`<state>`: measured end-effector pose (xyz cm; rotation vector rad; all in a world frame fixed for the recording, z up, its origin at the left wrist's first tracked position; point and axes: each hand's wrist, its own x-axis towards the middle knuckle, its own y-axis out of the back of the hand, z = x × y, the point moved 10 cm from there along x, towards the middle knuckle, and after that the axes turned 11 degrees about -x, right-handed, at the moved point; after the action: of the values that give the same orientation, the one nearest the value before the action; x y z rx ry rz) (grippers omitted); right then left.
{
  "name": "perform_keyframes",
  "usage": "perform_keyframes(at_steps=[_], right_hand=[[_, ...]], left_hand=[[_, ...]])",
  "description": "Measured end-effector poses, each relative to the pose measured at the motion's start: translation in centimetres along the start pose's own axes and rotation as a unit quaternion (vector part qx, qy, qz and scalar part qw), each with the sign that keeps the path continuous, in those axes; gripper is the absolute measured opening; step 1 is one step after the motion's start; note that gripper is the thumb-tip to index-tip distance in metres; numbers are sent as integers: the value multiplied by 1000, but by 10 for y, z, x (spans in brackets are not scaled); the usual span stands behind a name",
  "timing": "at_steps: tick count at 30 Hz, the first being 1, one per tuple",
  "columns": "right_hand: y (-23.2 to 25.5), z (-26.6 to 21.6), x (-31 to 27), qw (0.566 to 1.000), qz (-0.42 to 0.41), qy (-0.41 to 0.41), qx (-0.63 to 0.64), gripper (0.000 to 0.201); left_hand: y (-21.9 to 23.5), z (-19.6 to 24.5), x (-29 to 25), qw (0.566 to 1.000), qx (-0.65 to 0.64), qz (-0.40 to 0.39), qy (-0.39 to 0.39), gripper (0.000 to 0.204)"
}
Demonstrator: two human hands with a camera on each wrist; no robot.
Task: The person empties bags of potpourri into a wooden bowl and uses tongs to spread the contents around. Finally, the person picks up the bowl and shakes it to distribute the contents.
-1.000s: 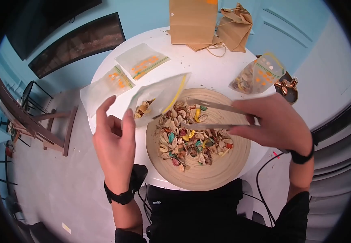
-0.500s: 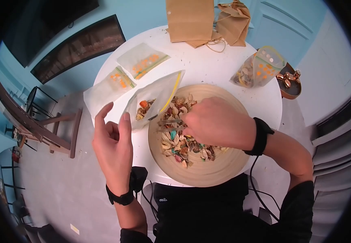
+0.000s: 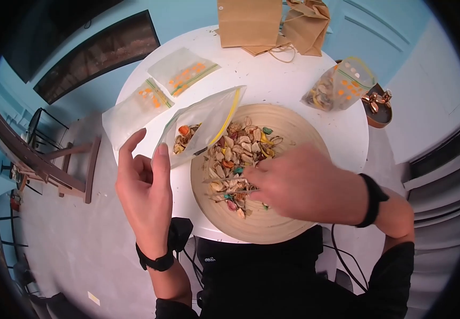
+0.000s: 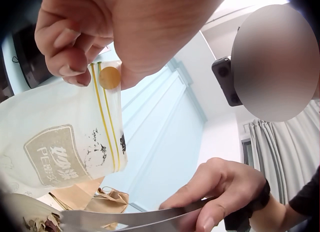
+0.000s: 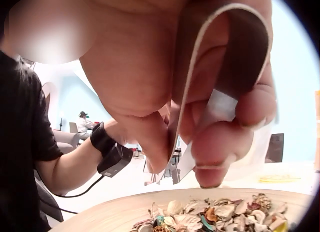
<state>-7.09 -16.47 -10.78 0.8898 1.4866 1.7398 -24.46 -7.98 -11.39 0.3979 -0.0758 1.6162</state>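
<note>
In the head view my left hand (image 3: pixel 146 189) holds up a clear zip bag (image 3: pixel 200 125) with a yellow seal. The left wrist view has thumb and fingers pinching the bag's edge near its zip strip. Dried petals and an orange piece (image 3: pixel 184 129) lie inside it. My right hand (image 3: pixel 315 186) grips metal tongs (image 5: pixel 242 54), its fingers curled round both arms. The tips of the tongs are down among the potpourri (image 3: pixel 240 146), a heap of dried petals with yellow and green bits. That heap lies on a round wooden plate (image 3: pixel 277 231) beside the bag's mouth.
Two flat zip bags, one nearer (image 3: pixel 134 114) and one farther (image 3: pixel 182 69), lie at the table's left. A filled zip bag (image 3: pixel 336 87) stands at the right, near a dark tray (image 3: pixel 381 117) with copper-coloured objects. Brown paper bags (image 3: pixel 248 24) stand at the back.
My right hand has moved left over the plate, then down and nearer my body. The tongs' arms are closer together than a second ago. An orange piece now shows in the held bag.
</note>
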Motion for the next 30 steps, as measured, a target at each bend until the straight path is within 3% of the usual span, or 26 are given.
perform_keyframes(at_steps=[2,9,11,15,17,21,25,27,30], right_hand=[[-11,-11,10,999,-46,13,-5,22],[-40,8,-11,995,-87,38,-44,25],[-40,32,-26,990,-123,-64,-23,25],[-30,39,-43,984,-138,-115,-9,27],[-18,19,-42,996,-55,-71,20,30],[-30,-7,-38,998,-47,-30,22,33],[-36,0,-46,999,-42,2,-7,27],[-27,23,-52,993,-74,-88,-17,25],[-11,45,-56,990,-52,-135,8,24]], left_hand=[[1,-2,-2,1000,8,5,6,37],[-1,-6,-7,1000,-13,9,12,36],[-2,-8,-7,999,-32,7,21,35],[-4,-8,-8,999,-42,8,31,34],[-5,-7,-9,999,-44,15,25,34],[-6,-9,-9,999,-46,14,21,33],[-4,-10,-8,999,-40,4,18,33],[0,-9,-8,998,-49,25,9,31],[2,-9,-5,999,-45,27,2,30]])
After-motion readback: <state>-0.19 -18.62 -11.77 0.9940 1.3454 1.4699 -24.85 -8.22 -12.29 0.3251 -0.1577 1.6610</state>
